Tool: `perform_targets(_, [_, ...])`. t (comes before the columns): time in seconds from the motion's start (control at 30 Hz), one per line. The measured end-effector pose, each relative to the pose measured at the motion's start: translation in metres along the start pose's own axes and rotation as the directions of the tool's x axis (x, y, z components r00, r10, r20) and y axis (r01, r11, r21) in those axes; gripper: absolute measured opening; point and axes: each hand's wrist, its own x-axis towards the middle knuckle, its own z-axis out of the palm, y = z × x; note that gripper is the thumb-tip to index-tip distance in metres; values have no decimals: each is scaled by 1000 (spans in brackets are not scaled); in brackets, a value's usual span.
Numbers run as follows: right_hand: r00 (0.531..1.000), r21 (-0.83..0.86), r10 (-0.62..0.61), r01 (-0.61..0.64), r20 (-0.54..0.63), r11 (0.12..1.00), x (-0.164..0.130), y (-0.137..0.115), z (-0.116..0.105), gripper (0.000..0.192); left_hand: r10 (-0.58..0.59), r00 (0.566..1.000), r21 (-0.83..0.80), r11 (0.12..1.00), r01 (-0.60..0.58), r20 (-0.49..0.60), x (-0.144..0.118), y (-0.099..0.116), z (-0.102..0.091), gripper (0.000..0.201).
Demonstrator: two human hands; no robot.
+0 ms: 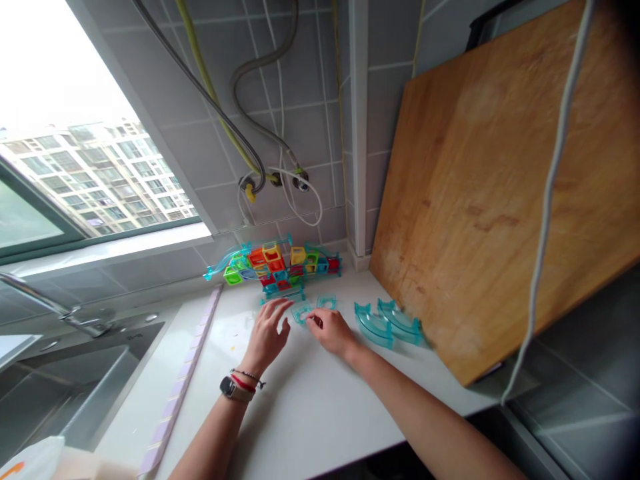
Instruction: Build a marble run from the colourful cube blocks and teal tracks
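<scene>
My left hand hovers over the white counter with its fingers spread and nothing held. My right hand is pinched closed at the edge of a flat, see-through teal square piece with a round hole. A similar flat teal piece lies just beyond the right fingers. Behind both hands stands a structure of colourful plastic cubes in red, orange, yellow, green and blue, with teal track parts on it. To the right of my right hand lie two curved teal track pieces.
A long lilac strip lies on the counter at the left. Beyond it are a sink and a faucet. A large wooden board leans on the right, with a white cord before it. Hoses hang on the tiled wall.
</scene>
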Motion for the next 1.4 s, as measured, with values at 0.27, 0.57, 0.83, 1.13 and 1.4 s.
perform_targets(0.27, [993, -101, -115, 112, -19, 988, 0, -15, -8, 17, 57, 975, 2, 998, -59, 217, -19, 11, 23, 33])
perform_targets(0.57, [987, -660, -41, -75, -157, 748, -52, -38, -93, 31, -83, 995, 13, 997, 82, 63, -24, -9, 33, 35])
perform_targets(0.83, [995, -829, 97, -50, 5, 557, -60, -10, -108, 23, -120, 989, -277, 956, 93, -82, -15, 7, 10, 24])
perform_targets(1.13, [999, -283, 32, -37, -22, 958, -31, -52, -90, 25, -105, 942, -794, 513, 327, 320, -14, 50, -11, 41])
perform_targets(1.4, [980, 86, 144, -157, 138, 984, -11, -64, -51, 69, -161, 943, -942, 127, 312, 291, -12, 47, 5, 41])
